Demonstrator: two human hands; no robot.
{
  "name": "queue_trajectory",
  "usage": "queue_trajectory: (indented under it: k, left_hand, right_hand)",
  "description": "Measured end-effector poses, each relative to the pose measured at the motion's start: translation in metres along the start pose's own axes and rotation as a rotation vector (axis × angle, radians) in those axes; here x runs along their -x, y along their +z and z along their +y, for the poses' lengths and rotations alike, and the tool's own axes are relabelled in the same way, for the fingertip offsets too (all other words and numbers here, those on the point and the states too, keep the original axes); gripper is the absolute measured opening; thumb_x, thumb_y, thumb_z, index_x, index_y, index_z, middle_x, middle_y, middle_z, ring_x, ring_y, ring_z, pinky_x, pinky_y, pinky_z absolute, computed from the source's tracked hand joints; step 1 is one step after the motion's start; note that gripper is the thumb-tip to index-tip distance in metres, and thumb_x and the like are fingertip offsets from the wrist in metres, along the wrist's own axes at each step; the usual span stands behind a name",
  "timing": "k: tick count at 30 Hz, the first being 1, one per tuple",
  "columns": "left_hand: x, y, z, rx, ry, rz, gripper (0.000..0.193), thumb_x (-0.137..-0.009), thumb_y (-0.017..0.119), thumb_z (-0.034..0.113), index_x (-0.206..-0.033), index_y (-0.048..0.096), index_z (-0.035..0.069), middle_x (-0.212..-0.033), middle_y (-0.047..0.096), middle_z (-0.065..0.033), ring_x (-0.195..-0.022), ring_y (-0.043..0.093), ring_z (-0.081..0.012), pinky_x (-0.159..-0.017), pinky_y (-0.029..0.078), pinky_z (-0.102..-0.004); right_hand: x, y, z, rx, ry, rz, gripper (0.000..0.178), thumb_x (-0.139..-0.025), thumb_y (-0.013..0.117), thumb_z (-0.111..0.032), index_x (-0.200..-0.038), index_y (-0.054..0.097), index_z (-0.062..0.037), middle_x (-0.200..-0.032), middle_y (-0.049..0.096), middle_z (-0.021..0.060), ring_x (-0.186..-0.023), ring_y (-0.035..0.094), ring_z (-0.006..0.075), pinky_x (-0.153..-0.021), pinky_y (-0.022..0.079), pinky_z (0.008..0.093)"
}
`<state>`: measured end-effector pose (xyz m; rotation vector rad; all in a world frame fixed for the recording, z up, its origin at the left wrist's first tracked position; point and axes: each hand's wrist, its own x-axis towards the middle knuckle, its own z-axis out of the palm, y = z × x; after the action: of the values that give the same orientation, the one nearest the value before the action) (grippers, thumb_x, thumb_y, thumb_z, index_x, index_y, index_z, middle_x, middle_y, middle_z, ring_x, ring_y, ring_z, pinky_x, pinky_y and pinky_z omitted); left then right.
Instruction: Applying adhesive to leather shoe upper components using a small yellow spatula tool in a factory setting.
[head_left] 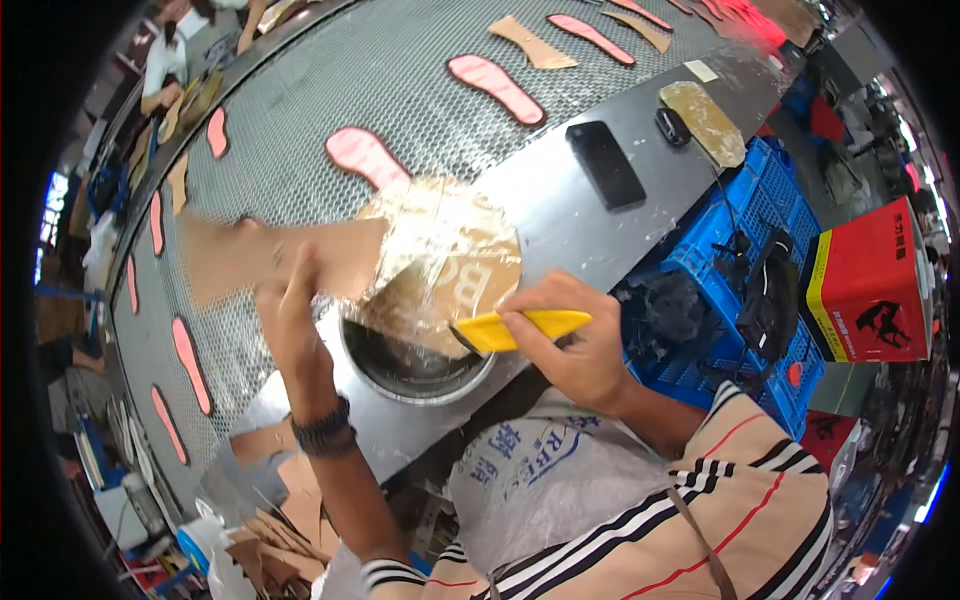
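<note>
My left hand (295,325) is closed on a flat tan sheet piece (225,262) with a narrowed middle, raised over the mesh belt and slightly blurred. In my right hand (580,355) is a yellow-handled brush (525,327), gripped with its dark tip pointing left. That tip is over the edge of a round cardboard lid (490,235), shiny with dried glue. Under the lid stands a metal pot (425,388), partly uncovered at its near side; its contents are hard to make out.
A grey mesh belt (280,140) carries several pink insoles (495,88) and tan pieces (532,43). On the metal ledge lie a phone (606,165) and a glue-crusted block (703,122). Blue crates (740,215) and a red tin (870,285) stand right. Tan scraps (285,530) are lower left.
</note>
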<state>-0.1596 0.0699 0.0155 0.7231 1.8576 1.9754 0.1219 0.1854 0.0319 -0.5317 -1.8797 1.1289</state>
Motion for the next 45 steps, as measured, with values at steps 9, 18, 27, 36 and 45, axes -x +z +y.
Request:
queue_trajectory:
  k: [9, 18, 27, 36, 45]
  left_hand:
    - [-0.167, 0.092, -0.056, -0.304, -0.036, -0.122, 0.041, -0.102, 0.066, 0.028, -0.124, 0.061, -0.006, -0.101, 0.067, -0.0084, -0.09, 0.062, -0.0167, -0.08, 0.05, -0.0296]
    - [0.129, -0.214, 0.015, -1.277, -0.026, -0.377, 0.069, -0.074, 0.063, -0.001, -0.142, 0.054, 0.003, -0.147, 0.052, -0.021, -0.142, 0.043, -0.0399, -0.119, 0.035, -0.0444]
    - [0.14, -0.21, 0.018, -1.599, 0.091, 0.038, 0.028, -0.078, 0.071, 0.007, -0.105, 0.064, 0.01, -0.099, 0.064, -0.0071, -0.102, 0.06, -0.0297, -0.101, 0.037, -0.0492]
    - [0.145, -0.231, 0.028, -1.198, 0.234, 0.27, 0.027, -0.1, 0.055, 0.007, -0.126, 0.055, -0.002, -0.113, 0.067, -0.0236, -0.103, 0.067, -0.0446, -0.084, 0.054, -0.0462]
    - [0.14, -0.196, 0.004, -1.13, 0.252, 0.133, 0.018, -0.096, 0.062, 0.011, -0.113, 0.064, 0.003, -0.1, 0.071, -0.0173, -0.091, 0.066, -0.0395, -0.075, 0.049, -0.0461]
  right_hand:
    - [-0.002, -0.046, 0.018, -0.03, 0.141, 0.186, 0.006, -0.087, 0.072, 0.004, -0.092, 0.075, 0.0018, -0.082, 0.069, 0.0108, -0.069, 0.061, 0.0163, -0.063, 0.047, 0.0287]
    - [0.003, -0.009, 0.008, -0.195, 0.097, 0.068, 0.006, -0.094, 0.066, 0.004, -0.096, 0.072, 0.005, -0.088, 0.067, 0.0082, -0.081, 0.06, 0.0119, -0.073, 0.047, 0.0248]
    - [0.004, 0.021, -0.018, -0.259, 0.188, -0.167, 0.005, -0.091, 0.07, 0.002, -0.094, 0.073, 0.0044, -0.09, 0.068, 0.0072, -0.084, 0.061, 0.0128, -0.075, 0.047, 0.026]
    - [-0.005, 0.036, -0.022, -0.304, 0.168, -0.157, 0.006, -0.094, 0.068, 0.0, -0.097, 0.071, 0.0036, -0.094, 0.068, 0.0077, -0.088, 0.063, 0.0139, -0.082, 0.048, 0.0265]
    - [0.045, 0.163, -0.059, -0.147, -0.254, -1.043, 0.023, -0.088, 0.06, -0.008, -0.109, 0.061, 0.0008, -0.098, 0.067, 0.0226, -0.082, 0.068, 0.0381, -0.073, 0.053, 0.0455]
